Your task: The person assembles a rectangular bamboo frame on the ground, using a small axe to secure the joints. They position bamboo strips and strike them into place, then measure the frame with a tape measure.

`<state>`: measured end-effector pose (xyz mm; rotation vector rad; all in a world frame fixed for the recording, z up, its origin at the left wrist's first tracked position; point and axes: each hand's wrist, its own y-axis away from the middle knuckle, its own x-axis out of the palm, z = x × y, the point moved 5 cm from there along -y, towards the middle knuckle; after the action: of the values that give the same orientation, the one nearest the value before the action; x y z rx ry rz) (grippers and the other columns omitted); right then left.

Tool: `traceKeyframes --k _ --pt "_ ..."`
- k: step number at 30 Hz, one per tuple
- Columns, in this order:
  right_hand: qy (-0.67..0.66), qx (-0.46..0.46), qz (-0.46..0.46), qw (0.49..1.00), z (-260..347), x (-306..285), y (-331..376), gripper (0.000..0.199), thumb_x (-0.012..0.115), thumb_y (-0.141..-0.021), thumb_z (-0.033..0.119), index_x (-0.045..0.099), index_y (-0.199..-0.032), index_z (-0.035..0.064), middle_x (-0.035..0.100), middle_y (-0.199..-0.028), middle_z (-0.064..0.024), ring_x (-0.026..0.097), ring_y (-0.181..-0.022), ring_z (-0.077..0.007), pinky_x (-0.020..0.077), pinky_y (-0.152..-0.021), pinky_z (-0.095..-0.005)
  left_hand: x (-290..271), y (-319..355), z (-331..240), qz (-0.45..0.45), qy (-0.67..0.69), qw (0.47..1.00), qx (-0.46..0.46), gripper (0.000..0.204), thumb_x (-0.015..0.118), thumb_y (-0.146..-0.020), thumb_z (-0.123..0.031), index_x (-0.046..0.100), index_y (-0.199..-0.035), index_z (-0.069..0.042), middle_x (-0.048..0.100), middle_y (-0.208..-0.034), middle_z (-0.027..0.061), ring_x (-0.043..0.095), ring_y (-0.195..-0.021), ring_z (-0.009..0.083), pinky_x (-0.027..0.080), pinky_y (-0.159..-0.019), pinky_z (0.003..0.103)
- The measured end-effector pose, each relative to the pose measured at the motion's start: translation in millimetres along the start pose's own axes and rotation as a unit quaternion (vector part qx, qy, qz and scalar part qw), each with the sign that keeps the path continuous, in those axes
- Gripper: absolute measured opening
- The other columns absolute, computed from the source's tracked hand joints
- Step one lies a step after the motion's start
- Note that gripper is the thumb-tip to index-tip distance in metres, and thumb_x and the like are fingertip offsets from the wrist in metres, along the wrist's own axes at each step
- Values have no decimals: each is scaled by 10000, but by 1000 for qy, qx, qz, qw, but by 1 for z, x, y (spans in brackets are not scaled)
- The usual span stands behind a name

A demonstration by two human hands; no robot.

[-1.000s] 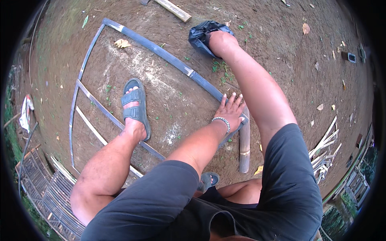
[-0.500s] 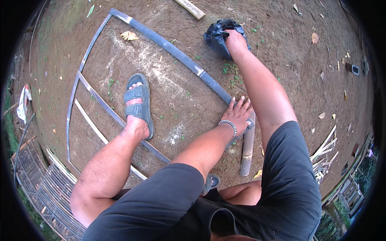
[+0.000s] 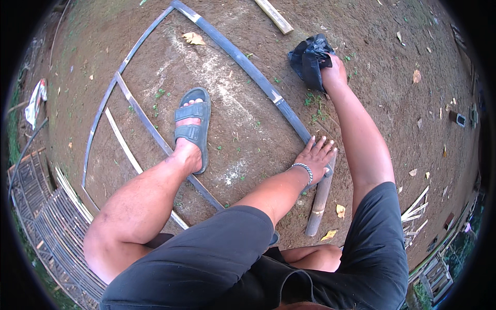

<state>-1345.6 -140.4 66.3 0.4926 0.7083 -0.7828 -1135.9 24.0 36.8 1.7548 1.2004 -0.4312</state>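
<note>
My left hand [image 3: 315,159] lies flat with fingers spread on the near right corner of a frame of dark strips [image 3: 237,57], which look like split bamboo. Under that corner a short bamboo pole [image 3: 317,211] lies on the ground, its upper end partly hidden by the hand. Farther off, my right hand [image 3: 335,75] is closed on a crumpled black plastic bag [image 3: 309,59], held just outside the frame's long far strip. Whether the bag contains anything cannot be seen. A dark crosspiece [image 3: 142,117] runs inside the frame, passing beneath my left leg.
My sandalled left foot [image 3: 192,126] is planted inside the frame. A pale strip [image 3: 123,140] lies by the crosspiece, and a short plank [image 3: 274,16] lies beyond the frame. Slatted bamboo panels [image 3: 64,227] are at lower left, thin split pieces [image 3: 415,214] at right.
The view has shifted, so the scene sits farther right. My right hand has turned a little with the bag still in its grasp. The left hand stays on the frame corner.
</note>
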Motion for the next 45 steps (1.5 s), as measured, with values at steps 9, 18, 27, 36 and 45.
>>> traceKeyframes --k 9,18,27,36,45 --pt "150 -62 5 987 22 -33 19 344 715 -846 166 712 -1189 135 745 -1042 -166 711 -983 -380 559 -889 -441 -7 4 -4 -2 -4 1000 2 665 374 -1074 -381 147 -1652 -143 63 -1734 86 -17 -1596 304 -98 -1247 556" --pt "-35 39 -56 997 -11 -38 14 245 788 -847 168 754 -1071 75 783 -969 -105 753 -923 -237 568 -851 -361 -10 6 -4 -3 24 1000 19 716 329 -1072 -454 115 -1646 -83 27 -1730 118 -45 -1595 288 -107 -1253 536" --pt "-251 100 -54 961 -25 -41 11 237 794 -891 129 701 -1063 -3 754 -859 -61 700 -702 -99 544 -644 -244 -23 12 -3 -54 93 993 41 748 417 -1055 -442 136 -1628 -51 79 -1705 174 25 -1585 305 -23 -1264 525" --pt "-491 55 -41 868 45 -45 105 228 770 -899 82 625 -1059 8 687 -831 -42 640 -688 -107 510 -611 -250 -121 53 70 -481 655 582 -14 394 663 -1015 -173 611 -1343 40 688 -1250 129 650 -1089 179 529 -957 325" --pt "-547 84 39 832 107 35 113 196 723 -935 42 620 -1082 -38 730 -909 -87 682 -766 -113 549 -661 -229 -157 76 156 -586 695 415 -49 201 660 -1022 -172 721 -1089 7 721 -1007 41 636 -858 101 531 -781 265"
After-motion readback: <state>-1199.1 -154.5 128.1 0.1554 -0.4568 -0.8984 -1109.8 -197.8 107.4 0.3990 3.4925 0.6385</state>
